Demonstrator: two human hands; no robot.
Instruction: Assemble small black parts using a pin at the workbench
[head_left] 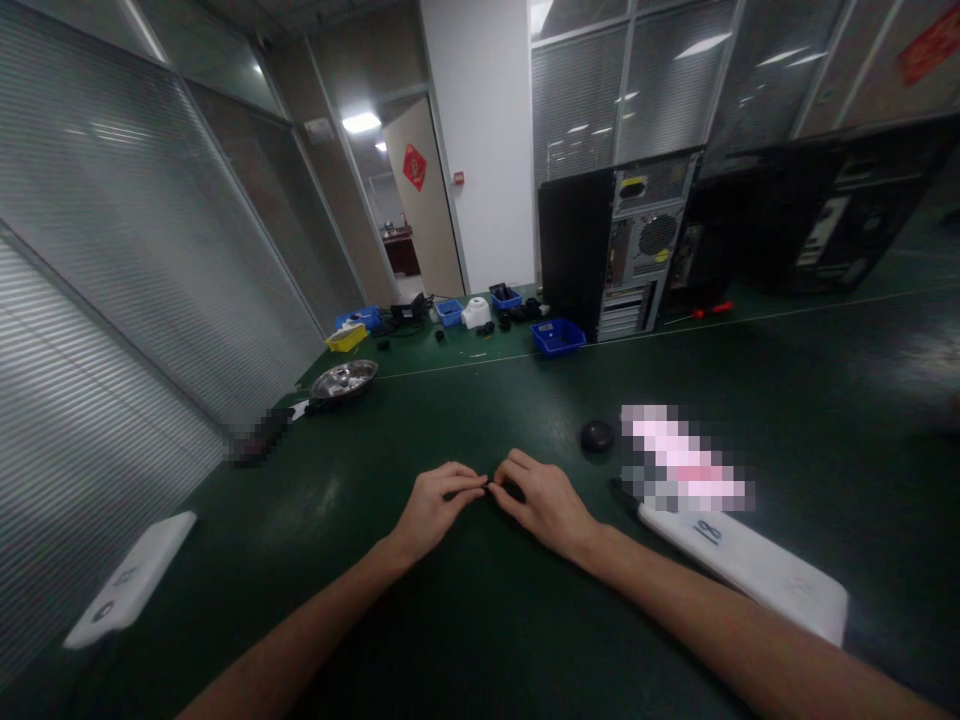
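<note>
Over the middle of the green table my left hand (pixel 439 508) and my right hand (pixel 546 502) meet fingertip to fingertip. Between them is a tiny dark piece (pixel 487 486), too small to name. Thumb and fingers of my left hand are pinched at its left side. My right hand is curled, its thumb and finger closing at the right side of the same piece. A round black object (pixel 598 436) lies to the right, apart from my right hand.
A white block marked 18 (pixel 742 560) lies beside my right forearm; another white block (pixel 133 580) is far left. Behind are a metal bowl (pixel 344 381), a blue bin (pixel 558 338), a yellow bin (pixel 346 338), a white device (pixel 476 313) and a computer tower (pixel 577 250).
</note>
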